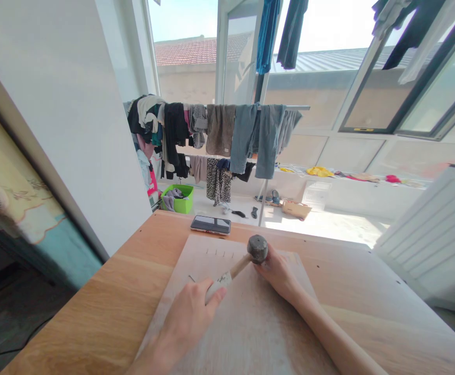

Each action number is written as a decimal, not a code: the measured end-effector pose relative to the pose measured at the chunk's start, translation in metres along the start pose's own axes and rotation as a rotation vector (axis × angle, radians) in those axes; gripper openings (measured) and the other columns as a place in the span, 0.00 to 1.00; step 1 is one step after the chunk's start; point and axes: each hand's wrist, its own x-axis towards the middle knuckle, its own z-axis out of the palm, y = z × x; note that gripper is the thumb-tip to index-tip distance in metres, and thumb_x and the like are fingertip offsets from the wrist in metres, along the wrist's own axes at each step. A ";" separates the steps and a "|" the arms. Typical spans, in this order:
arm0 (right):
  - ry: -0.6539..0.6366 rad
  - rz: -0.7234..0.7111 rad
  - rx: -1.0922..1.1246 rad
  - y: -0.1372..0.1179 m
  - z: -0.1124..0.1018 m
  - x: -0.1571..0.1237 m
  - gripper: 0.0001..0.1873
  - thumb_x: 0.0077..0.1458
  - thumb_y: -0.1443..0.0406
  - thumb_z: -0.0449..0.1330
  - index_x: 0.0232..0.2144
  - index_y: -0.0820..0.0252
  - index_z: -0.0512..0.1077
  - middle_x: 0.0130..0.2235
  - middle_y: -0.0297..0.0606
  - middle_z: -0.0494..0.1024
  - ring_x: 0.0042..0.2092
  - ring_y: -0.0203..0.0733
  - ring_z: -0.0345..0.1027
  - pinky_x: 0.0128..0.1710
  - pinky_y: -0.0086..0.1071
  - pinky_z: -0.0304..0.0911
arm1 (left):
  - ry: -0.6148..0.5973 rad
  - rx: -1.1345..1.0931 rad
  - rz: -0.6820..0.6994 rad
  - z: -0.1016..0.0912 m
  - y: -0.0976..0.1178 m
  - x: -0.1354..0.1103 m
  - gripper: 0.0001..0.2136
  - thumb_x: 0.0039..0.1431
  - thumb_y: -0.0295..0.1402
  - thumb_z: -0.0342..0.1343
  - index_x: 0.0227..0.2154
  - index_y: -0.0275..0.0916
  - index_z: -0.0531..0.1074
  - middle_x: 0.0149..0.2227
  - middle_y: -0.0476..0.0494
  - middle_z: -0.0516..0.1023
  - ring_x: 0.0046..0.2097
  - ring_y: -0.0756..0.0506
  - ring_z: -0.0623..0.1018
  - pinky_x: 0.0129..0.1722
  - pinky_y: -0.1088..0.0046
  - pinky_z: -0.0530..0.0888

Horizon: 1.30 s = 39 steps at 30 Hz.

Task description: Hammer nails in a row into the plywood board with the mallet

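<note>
My left hand (pixel 190 312) is wrapped round the pale, worn grip of a hammer (pixel 257 249). Its wooden handle slants up to the right, ending in a dark grey metal head. Just behind that head, my right hand (pixel 276 271) rests at the board with its fingers drawn together; the head hides the fingertips and whatever they pinch. Under both hands lies a pale wooden board (pixel 243 317). Several thin nails (pixel 216 253) stand in a row near the board's far edge. One more nail (pixel 191 278) shows just beyond my left knuckles.
A phone (pixel 211 225) lies at the far edge of the wooden table (pixel 134 281). Beyond stands a drying rack hung with clothes (pixel 222 127), a green basket (pixel 178 198) and a cardboard piece (pixel 295 209) on the floor. A white panel (pixel 434 234) rises at the right.
</note>
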 end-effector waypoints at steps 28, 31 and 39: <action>-0.631 -0.521 -0.383 -0.129 0.016 -0.013 0.15 0.56 0.72 0.59 0.46 0.62 0.74 0.45 0.48 0.80 0.47 0.49 0.75 0.46 0.35 0.68 | 0.218 -0.389 -0.110 -0.010 -0.036 -0.007 0.26 0.63 0.60 0.45 0.25 0.41 0.66 0.20 0.52 0.65 0.24 0.48 0.69 0.25 0.75 0.63; -0.663 -0.488 -0.472 -0.147 0.031 -0.005 0.13 0.52 0.74 0.59 0.42 0.65 0.76 0.40 0.51 0.82 0.42 0.52 0.78 0.40 0.36 0.68 | 0.240 -0.340 -0.067 -0.011 -0.034 -0.008 0.25 0.64 0.58 0.46 0.25 0.41 0.68 0.19 0.52 0.67 0.24 0.47 0.70 0.27 0.74 0.64; -0.501 -0.417 -0.247 -0.094 0.000 -0.010 0.18 0.46 0.74 0.58 0.41 0.58 0.75 0.36 0.38 0.81 0.36 0.41 0.75 0.35 0.30 0.65 | 0.220 -0.305 -0.007 -0.011 -0.030 -0.012 0.25 0.64 0.57 0.47 0.25 0.40 0.70 0.20 0.52 0.66 0.24 0.48 0.69 0.27 0.75 0.62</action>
